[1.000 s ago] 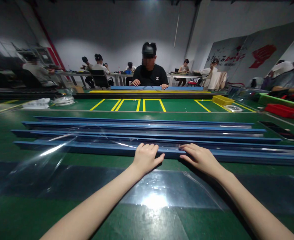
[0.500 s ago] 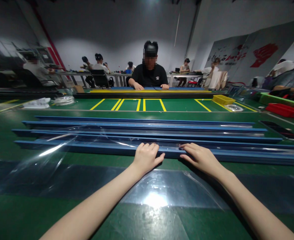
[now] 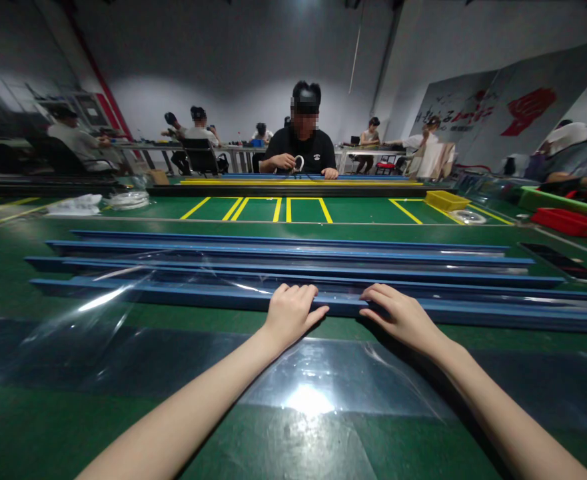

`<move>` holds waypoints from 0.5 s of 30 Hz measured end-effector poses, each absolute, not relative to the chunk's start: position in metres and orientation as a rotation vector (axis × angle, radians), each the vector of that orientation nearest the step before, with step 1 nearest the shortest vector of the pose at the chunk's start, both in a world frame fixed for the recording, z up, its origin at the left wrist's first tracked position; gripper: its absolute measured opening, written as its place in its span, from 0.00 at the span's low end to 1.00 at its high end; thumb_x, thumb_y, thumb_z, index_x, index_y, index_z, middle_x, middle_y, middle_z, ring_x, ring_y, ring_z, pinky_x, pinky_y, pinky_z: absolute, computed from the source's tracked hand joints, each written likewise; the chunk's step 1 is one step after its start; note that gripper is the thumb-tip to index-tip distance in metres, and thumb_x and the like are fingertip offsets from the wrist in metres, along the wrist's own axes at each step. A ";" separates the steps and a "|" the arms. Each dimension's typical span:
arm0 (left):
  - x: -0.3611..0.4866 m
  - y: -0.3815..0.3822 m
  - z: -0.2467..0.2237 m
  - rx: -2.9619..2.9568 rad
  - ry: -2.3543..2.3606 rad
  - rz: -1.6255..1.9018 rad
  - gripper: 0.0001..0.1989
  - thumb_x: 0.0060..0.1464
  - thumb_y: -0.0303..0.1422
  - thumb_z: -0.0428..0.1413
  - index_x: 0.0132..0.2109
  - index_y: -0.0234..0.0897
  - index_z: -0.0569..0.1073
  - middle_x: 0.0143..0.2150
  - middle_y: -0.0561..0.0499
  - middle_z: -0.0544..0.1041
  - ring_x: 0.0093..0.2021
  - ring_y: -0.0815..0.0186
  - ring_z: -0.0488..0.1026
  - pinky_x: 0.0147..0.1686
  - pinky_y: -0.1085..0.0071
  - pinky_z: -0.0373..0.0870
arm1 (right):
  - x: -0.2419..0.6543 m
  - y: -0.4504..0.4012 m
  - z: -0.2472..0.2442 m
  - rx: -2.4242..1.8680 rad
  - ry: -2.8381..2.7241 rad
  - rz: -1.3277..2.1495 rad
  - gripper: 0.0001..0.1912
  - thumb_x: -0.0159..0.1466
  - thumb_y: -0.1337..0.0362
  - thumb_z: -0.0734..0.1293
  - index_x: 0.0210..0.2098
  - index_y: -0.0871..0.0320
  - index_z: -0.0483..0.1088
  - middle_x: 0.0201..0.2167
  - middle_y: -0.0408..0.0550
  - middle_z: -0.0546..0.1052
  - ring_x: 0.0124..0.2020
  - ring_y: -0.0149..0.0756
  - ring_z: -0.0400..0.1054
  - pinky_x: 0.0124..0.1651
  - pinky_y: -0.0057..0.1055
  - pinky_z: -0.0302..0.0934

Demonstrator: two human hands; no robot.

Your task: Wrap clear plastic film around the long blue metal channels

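Observation:
The nearest blue channel-shaped rail [image 3: 343,307] lies lengthwise across the table in front of me. My left hand [image 3: 292,312] grips its near edge, fingers curled over the top and thumb stretched to the right. A short way to the right, my right hand [image 3: 397,311] holds the same edge between thumb and bent fingers. Clear plastic film [image 3: 106,300] drapes over the left part of the rails. Behind lie several similar blue rails [image 3: 293,258] in parallel rows. A wide strip of clear film [image 3: 193,363] is spread flat under my forearms.
Across the green table [image 3: 353,232], a co-worker [image 3: 300,147] in black holds a white ring [image 3: 299,162] behind yellow and black bars [image 3: 323,190]. A phone-like black slab [image 3: 563,261], a red tray [image 3: 570,220] and a yellow tray [image 3: 446,199] are at right; coiled white material [image 3: 128,200] sits at left.
My hands stay on the rail almost unmoved. Across the table, the co-worker's hand on the left side has risen from the bars and now holds a white ring.

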State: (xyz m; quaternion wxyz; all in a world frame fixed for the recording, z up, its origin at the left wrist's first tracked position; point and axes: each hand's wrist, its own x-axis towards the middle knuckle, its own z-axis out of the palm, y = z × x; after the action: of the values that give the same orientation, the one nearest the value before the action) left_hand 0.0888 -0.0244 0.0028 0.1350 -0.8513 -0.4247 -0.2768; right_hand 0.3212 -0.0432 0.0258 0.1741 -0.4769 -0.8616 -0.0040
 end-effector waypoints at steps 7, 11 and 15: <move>0.088 -0.024 0.002 -2.443 -1.221 -0.848 0.16 0.53 0.45 0.49 0.32 0.36 0.66 0.26 0.53 0.72 0.28 0.67 0.68 0.31 0.69 0.54 | 0.316 -0.044 0.029 -1.378 -2.442 0.018 0.04 0.61 0.63 0.57 0.33 0.55 0.61 0.32 0.47 0.66 0.35 0.35 0.62 0.34 0.29 0.58; 0.089 -0.024 0.002 -2.429 -1.226 -0.864 0.16 0.52 0.46 0.50 0.31 0.35 0.66 0.26 0.53 0.72 0.28 0.66 0.68 0.31 0.69 0.54 | 0.316 -0.044 0.029 -1.389 -2.449 0.025 0.03 0.61 0.64 0.57 0.32 0.55 0.59 0.32 0.47 0.65 0.35 0.36 0.61 0.34 0.29 0.57; 0.090 -0.025 0.003 -2.410 -1.240 -0.853 0.17 0.51 0.46 0.50 0.30 0.35 0.66 0.25 0.53 0.72 0.28 0.66 0.68 0.30 0.69 0.54 | 0.316 -0.044 0.028 -1.399 -2.451 0.023 0.03 0.61 0.64 0.57 0.31 0.55 0.58 0.32 0.47 0.65 0.34 0.35 0.60 0.34 0.30 0.57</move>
State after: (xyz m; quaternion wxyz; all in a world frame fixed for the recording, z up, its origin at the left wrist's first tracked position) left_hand 0.0897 -0.0254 0.0033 0.1496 -0.8387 -0.4315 -0.2968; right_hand 0.3164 -0.0438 0.0284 0.1591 -0.4893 -0.8574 0.0080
